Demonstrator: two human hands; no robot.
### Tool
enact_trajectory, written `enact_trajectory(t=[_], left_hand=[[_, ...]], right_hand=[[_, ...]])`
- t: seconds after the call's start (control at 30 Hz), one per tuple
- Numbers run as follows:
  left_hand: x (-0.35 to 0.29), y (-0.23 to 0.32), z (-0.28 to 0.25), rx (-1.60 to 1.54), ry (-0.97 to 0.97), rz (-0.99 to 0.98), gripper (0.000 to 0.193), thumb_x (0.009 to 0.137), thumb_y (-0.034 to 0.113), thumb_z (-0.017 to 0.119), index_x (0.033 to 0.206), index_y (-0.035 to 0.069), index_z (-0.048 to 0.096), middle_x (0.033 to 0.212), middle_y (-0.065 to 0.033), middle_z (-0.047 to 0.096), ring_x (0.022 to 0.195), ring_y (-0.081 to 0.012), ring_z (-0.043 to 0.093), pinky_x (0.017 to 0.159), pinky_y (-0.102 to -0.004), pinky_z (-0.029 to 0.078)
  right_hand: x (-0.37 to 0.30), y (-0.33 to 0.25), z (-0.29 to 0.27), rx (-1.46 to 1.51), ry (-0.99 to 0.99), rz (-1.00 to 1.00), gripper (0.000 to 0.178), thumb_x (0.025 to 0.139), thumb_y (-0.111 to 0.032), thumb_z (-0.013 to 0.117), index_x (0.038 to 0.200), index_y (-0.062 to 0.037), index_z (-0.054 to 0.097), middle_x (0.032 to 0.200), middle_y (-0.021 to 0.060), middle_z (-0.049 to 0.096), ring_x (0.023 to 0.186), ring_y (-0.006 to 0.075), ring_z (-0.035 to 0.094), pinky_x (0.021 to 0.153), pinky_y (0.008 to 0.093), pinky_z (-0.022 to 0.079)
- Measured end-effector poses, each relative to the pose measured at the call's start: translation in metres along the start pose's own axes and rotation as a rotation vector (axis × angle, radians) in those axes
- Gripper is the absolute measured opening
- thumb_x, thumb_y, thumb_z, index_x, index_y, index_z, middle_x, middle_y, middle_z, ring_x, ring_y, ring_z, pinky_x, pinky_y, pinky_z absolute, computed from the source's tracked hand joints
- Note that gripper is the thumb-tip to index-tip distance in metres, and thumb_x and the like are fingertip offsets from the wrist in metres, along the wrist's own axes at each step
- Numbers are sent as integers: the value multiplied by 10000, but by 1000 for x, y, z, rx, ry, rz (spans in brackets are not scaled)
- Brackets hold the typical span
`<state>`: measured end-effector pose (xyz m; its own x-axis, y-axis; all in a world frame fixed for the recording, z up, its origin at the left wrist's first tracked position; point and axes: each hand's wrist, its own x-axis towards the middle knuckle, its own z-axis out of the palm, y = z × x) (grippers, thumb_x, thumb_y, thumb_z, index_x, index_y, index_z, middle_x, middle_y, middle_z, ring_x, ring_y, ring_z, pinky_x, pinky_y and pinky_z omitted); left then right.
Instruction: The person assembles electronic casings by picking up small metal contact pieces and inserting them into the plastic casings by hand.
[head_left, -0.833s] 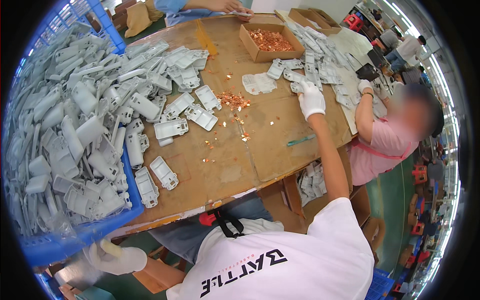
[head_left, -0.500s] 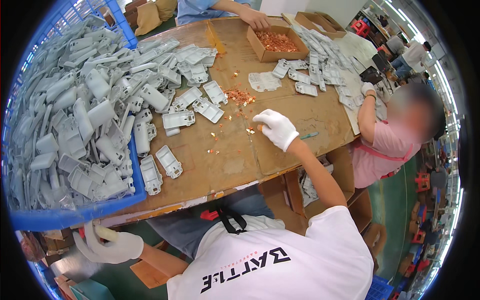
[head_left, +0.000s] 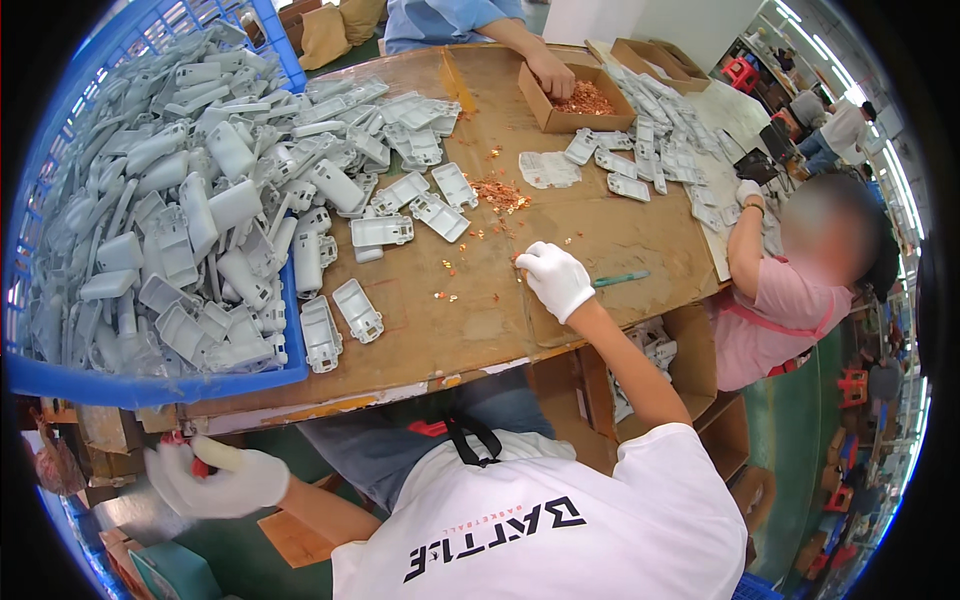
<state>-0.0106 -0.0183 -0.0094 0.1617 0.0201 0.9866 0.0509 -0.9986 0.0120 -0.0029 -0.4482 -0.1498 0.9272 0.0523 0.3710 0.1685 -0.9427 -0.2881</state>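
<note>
My right hand (head_left: 556,280), in a white glove, rests low over the brown tabletop with its fingertips pinched together at a small copper-coloured piece (head_left: 521,271). Just beyond it lies a loose pile of small copper-coloured metal pieces (head_left: 499,194), with a few scattered nearer. Beside that hand is a green pen-like tool (head_left: 621,278). My left hand (head_left: 225,480), also gloved, hangs below the table's near edge, its fingers curled around something red that is mostly hidden. Several pale grey plastic housings (head_left: 358,311) lie open on the table to the left.
A large blue crate (head_left: 150,385) heaped with grey housings fills the left side. At the back, a person's hand (head_left: 551,75) reaches into a cardboard box (head_left: 577,119) of copper pieces. Another person in pink (head_left: 775,310) works at right. Below the table stand cardboard boxes (head_left: 690,345).
My right hand has shifted slightly toward me, its fingers drawn closer together. My left hand stays below the table edge, with more red showing between its fingers. The person's hand opposite dips into the box.
</note>
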Motion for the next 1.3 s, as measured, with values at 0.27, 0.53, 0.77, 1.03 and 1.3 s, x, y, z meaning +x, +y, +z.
enact_trajectory(t=[0.27, 0.53, 0.77, 1.03, 1.3], left_hand=[[-36, 163, 78, -800, -684, 251, 368, 766, 26, 643, 1128, 89, 631, 1134, -99, 633, 1052, -279, 605, 856, -359, 503], [-103, 203, 183, -330, -944, 429, 99, 811, 105, 608, 856, 162, 676, 870, -39, 646, 915, -220, 623, 804, -374, 463], [-79, 199, 134, -666, -868, 22, 167, 815, 208, 709, 928, 93, 662, 938, -86, 629, 839, -306, 633, 750, -408, 513], [-84, 213, 52, -1613, -1427, -836, 314, 975, 216, 549, 1177, -11, 628, 974, -49, 670, 856, -94, 590, 762, -255, 481], [-86, 214, 29, -1677, -1493, -804, 365, 871, -49, 555, 1234, -1, 562, 1035, -109, 660, 973, -155, 618, 862, -295, 483]], right_hand=[[-2, -1, -15, -64, -219, 239, 99, 814, -64, 604, 901, -109, 615, 916, 129, 624, 865, 344, 626, 764, 442, 520], [-12, -14, -11, -93, -238, 266, 104, 853, -109, 576, 941, -67, 610, 952, 172, 639, 872, 364, 662, 747, 444, 560], [-9, -25, -11, 387, 14, 201, 156, 774, -42, 626, 926, -49, 592, 882, 144, 645, 810, 339, 647, 733, 398, 533], [10, -101, -24, 619, 412, 154, 192, 796, 50, 611, 965, -38, 593, 825, 73, 588, 693, 159, 593, 642, 287, 485], [2, -104, -27, 612, 450, 234, 225, 744, 45, 635, 943, -58, 609, 878, 88, 570, 780, 228, 598, 661, 333, 492]])
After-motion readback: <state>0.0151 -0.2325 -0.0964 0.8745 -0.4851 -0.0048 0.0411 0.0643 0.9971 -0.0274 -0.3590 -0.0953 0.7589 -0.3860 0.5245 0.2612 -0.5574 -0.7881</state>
